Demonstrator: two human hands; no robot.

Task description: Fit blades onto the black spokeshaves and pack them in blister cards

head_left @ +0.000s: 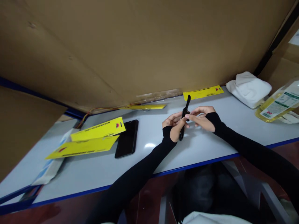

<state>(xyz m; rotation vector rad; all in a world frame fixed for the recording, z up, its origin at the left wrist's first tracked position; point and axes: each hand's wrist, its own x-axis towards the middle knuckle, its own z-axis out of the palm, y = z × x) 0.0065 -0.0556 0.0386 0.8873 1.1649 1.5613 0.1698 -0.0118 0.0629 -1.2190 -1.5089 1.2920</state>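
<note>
My left hand (175,124) is closed round a slim black tool (185,116) that stands nearly upright above the pale table (144,161). My right hand (202,117) meets it from the right, fingertips pinching the tool near its middle. Both arms wear black sleeves. A yellow card (203,92) lies flat just behind the hands, by the cardboard wall.
A black phone (127,138) lies left of the hands, beside two yellow cards (98,129) on a white packet (50,169). Another yellow card (142,107) and a clear plastic blister (161,93) rest by the cardboard wall (140,46). At right sit a white cloth (249,88) and an oil bottle (279,104).
</note>
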